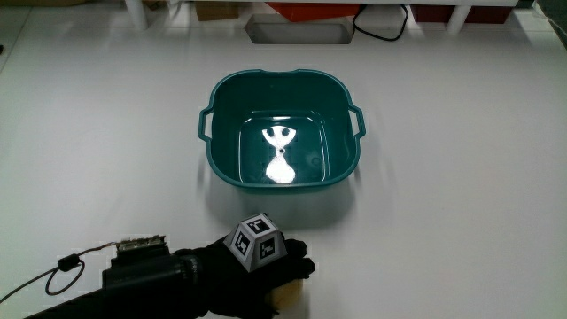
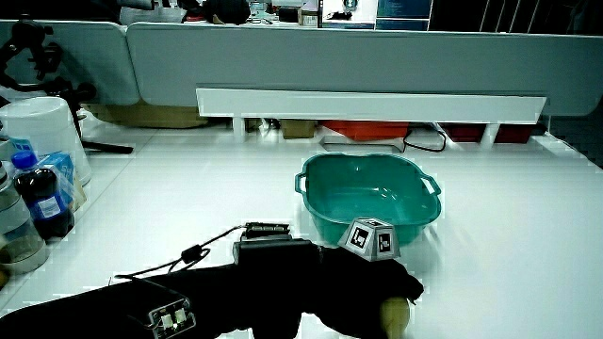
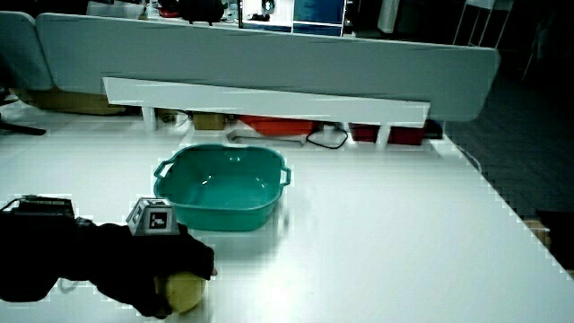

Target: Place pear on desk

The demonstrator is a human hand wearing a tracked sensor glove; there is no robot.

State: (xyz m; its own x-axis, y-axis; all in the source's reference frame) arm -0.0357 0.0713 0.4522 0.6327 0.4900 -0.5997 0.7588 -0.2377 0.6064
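**Pear gripped on the desk, near the basin**

The pear (image 3: pixel 184 292) sits on the white desk (image 1: pixel 461 177), the hand (image 1: pixel 257 270) curled around it, nearer the person than the teal basin (image 1: pixel 341 173), which holds nothing. A grey partition (image 3: pixel 269 67) borders the table.

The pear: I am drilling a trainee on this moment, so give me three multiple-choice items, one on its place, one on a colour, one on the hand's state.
1. Where is the pear?
A. in the basin
B. under the hand, nearer the person than the basin
C. on the partition

2. What colour is the basin?
A. teal
B. red
C. yellow

3. What is the hand doing?
A. lying spread and empty
B. gripping the basin's handle
C. closed around the pear

Answers: 1 B, it shows beneath the glove; 2 A, all views show teal; 3 C, fingers wrap the fruit.
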